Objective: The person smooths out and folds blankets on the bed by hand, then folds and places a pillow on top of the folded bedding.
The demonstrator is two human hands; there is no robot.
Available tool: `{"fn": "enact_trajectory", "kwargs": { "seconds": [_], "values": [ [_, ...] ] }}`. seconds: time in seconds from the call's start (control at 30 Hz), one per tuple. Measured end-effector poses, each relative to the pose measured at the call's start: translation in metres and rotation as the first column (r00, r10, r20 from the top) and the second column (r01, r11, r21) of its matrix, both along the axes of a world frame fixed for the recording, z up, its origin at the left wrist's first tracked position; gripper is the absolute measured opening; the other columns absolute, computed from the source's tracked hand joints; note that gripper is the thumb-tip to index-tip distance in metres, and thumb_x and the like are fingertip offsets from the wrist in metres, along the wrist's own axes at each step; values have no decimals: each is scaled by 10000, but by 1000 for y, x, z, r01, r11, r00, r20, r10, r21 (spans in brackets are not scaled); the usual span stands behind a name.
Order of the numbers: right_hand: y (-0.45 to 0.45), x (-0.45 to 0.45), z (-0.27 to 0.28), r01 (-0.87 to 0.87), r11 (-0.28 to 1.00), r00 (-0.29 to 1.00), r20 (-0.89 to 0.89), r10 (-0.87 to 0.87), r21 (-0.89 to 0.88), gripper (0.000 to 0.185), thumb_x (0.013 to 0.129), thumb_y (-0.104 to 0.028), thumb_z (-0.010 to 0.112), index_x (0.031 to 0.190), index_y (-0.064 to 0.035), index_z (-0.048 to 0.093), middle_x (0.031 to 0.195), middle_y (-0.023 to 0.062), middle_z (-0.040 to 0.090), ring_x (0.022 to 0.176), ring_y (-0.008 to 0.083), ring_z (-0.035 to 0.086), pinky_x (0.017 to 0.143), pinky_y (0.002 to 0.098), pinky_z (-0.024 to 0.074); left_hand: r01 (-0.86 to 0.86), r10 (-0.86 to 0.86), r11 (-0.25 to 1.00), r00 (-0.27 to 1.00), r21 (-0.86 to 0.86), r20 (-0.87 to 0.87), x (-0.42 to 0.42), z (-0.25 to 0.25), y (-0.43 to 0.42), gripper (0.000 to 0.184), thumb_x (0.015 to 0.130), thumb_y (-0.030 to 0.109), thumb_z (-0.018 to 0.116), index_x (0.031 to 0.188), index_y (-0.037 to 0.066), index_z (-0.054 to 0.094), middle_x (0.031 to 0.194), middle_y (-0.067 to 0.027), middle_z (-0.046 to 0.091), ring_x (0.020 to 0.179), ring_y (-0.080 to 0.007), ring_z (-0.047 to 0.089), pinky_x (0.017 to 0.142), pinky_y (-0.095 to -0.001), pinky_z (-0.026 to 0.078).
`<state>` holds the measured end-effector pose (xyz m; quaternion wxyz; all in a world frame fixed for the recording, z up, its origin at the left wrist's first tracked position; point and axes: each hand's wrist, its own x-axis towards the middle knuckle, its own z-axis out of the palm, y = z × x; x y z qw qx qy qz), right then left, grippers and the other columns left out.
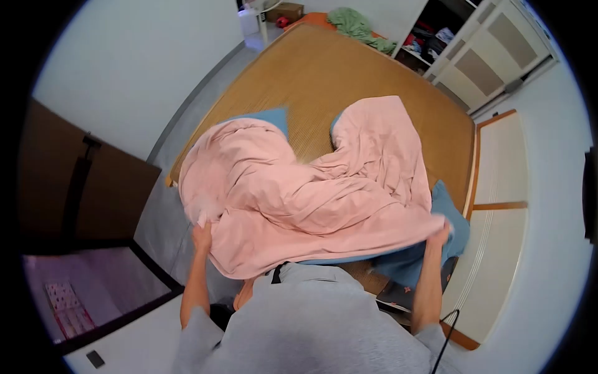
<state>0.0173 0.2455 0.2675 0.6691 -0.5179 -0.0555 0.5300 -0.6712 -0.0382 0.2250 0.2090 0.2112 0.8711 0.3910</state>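
In the head view, a pink blanket [305,199] lies rumpled across the near part of a bed with a tan mat [311,68], in front of a person in a grey shirt [293,318]. Its blue underside seems to show along the near edge. The left hand [201,234] has its fingers closed on the blanket's left edge, pinching up a small fold. The right hand [440,234] is blurred, but its fingers appear closed around the right corner, just beside a blue pillow [456,227].

The blanket's left side reaches past the bed over the grey floor [161,215], so a loose left grip could let that side slide down. The deep folds in the middle could bunch or twist if the hands pull unevenly. The right hand is so near the pillow that a sideways tug might drag it along; whether the fingers also catch the pillow, one cannot tell.
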Motion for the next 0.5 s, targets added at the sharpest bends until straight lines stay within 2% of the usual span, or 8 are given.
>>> {"fn": "enact_trajectory", "kwargs": {
  "seconds": [0.1,0.17,0.23,0.27,0.3,0.33,0.4,0.5],
  "values": [
    [65,-156,112,168,975,747,664,-27,-149,299,822,-298,575,813,0,581,747,72,570,619,160,511,547,349,459,178,-180,983,981,-34,-69,31,11,33,468,790,348,596,866,-114,580,779,-263,598,741,-296,595,662,-391,441],
    [81,-264,109,-262,944,690,645,329,-201,264,820,-287,537,660,-81,499,572,38,477,463,167,423,430,345,371,233,-236,969,971,-81,-36,37,-4,48,464,788,346,598,855,-113,579,768,-250,602,723,-286,591,653,-387,441],
    [9,-373,111,-889,373,-14,832,554,-264,243,780,-247,537,656,-38,523,566,106,503,480,223,457,473,374,381,300,-305,945,952,-131,-20,38,-7,57,460,787,344,600,843,-112,577,758,-236,607,705,-276,587,645,-384,440],
    [-39,-419,117,-914,-44,-377,805,458,-403,235,759,-227,536,654,-17,535,562,140,517,488,251,474,494,388,386,331,-337,936,941,-125,-30,38,-7,59,457,787,341,600,850,-112,577,766,-235,608,713,-276,587,651,-383,441],
    [-77,-435,133,-987,-97,-149,961,232,-129,260,736,-213,550,613,14,522,597,175,548,539,273,514,529,388,408,350,-355,930,934,-110,-39,36,-11,55,455,787,337,599,857,-112,577,775,-235,608,722,-277,586,656,-382,441],
    [-104,-452,120,-920,-391,-198,861,469,2,257,718,-219,571,671,33,549,614,200,551,560,294,540,549,398,432,357,-362,930,931,-91,-48,36,-13,48,453,787,334,599,865,-112,576,784,-234,609,731,-277,586,661,-382,442],
    [-143,-445,120,-703,-641,-556,801,224,-308,295,728,-219,571,737,76,565,696,219,593,609,323,572,571,409,453,365,-368,929,929,-67,-44,31,-17,26,449,787,327,598,879,-113,576,801,-233,610,748,-277,586,672,-380,442],
    [-170,-436,52,-605,-725,-598,789,140,-330,303,725,-231,570,735,73,564,644,194,588,571,321,572,527,419,446,372,-374,926,927,-65,-22,25,-25,-12,445,788,317,596,900,-113,575,827,-232,612,774,-278,586,689,-378,443]
  ]
}}
